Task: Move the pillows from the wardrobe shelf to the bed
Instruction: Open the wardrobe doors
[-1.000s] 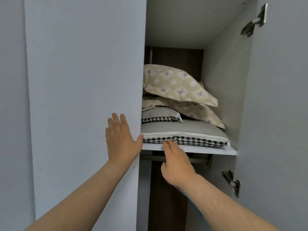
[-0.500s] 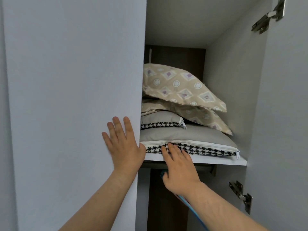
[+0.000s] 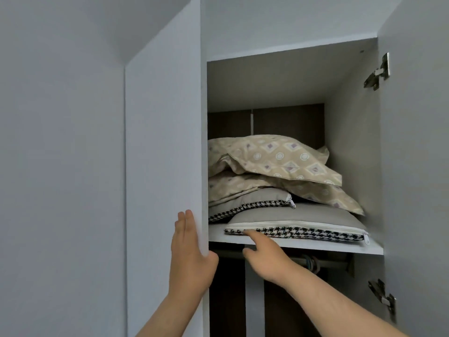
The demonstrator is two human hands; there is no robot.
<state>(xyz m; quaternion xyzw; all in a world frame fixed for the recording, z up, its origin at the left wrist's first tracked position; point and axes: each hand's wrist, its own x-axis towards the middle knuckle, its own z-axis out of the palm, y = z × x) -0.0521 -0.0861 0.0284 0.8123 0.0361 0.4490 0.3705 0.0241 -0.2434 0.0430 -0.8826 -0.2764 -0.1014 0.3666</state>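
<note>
Several pillows are stacked on the white wardrobe shelf [image 3: 315,246]. On top lie two beige patterned pillows [image 3: 279,159], the lower one [image 3: 315,190] drooping to the right. Under them sit a small grey houndstooth-edged cushion [image 3: 252,200] and, at the front, a larger grey cushion [image 3: 296,229] with a white zip and houndstooth edge. My left hand [image 3: 189,259] rests flat on the left door's edge, fingers straight. My right hand [image 3: 264,254] reaches up to the shelf's front; its fingertips touch the front cushion's left corner.
The left door [image 3: 165,166] stands open beside my left hand. The right door [image 3: 418,166] is open too, with metal hinges [image 3: 376,71] above and below. Below the shelf a hanging rail [image 3: 320,261] crosses the dark interior.
The view has tilted upward and the left door has swung further open. The front cushion has slid right along the shelf. My right hand now touches only its left corner.
</note>
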